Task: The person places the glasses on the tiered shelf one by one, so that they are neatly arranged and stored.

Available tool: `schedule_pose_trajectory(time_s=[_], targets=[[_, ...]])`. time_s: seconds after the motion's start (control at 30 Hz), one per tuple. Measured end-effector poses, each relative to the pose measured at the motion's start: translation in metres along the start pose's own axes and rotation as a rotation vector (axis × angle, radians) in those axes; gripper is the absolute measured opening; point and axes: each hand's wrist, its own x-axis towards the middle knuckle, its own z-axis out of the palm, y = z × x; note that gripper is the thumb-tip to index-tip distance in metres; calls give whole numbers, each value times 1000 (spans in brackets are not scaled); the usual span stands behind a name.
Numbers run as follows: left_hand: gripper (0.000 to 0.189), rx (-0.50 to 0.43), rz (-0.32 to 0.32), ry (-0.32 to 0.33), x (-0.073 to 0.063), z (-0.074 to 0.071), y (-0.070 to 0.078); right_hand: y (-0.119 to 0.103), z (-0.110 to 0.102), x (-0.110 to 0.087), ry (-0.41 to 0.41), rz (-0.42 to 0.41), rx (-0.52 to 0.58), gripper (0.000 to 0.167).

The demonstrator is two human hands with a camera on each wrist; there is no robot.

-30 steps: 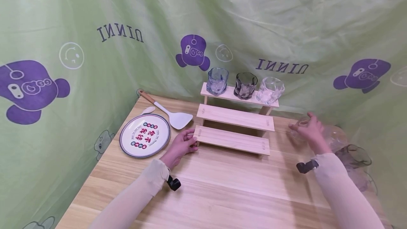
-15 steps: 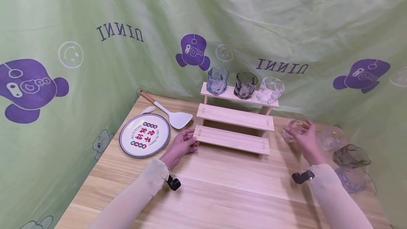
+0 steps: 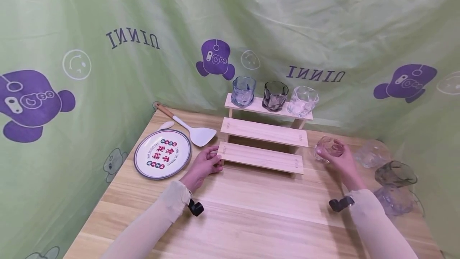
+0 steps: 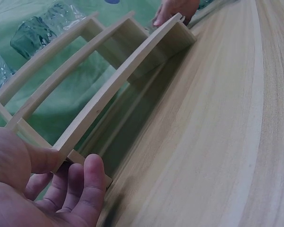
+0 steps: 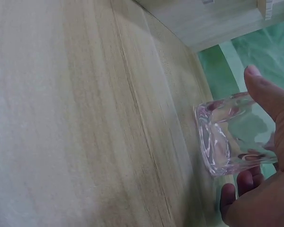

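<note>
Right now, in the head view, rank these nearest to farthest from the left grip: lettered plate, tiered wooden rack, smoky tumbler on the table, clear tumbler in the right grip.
1. Tiered wooden rack: left end held by the left grip.
2. Lettered plate: left of that grip.
3. Clear tumbler: in the right grip, right of the rack.
4. Smoky tumbler: farthest right.

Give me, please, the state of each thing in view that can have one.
Wooden shelf, standing on the table.
Clear glass, gripped, base toward the table.
Left hand, gripping the shelf.
Right hand, curled round that glass.
Blue glass, upright on the top tier.
Dark glass, upright beside it.
Second clear glass, upright at that tier's right end.
Three glasses at right, blurred; contents unclear.
Plate, face up.
Spatula, lying flat.
Spoon, partly hidden.
</note>
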Motion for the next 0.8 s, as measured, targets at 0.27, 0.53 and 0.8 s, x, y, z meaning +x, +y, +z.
schedule_pose_trajectory(time_s=[0.27, 0.53, 0.8], targets=[[49, 5, -1, -2, 0, 0, -1, 7, 4, -4, 20, -16, 55, 104], [49, 15, -4, 17, -1, -1, 0, 9, 6, -3, 9, -20, 83, 103], [50, 7, -6, 4, -1, 0, 1, 10, 5, -3, -45, -38, 60, 103]])
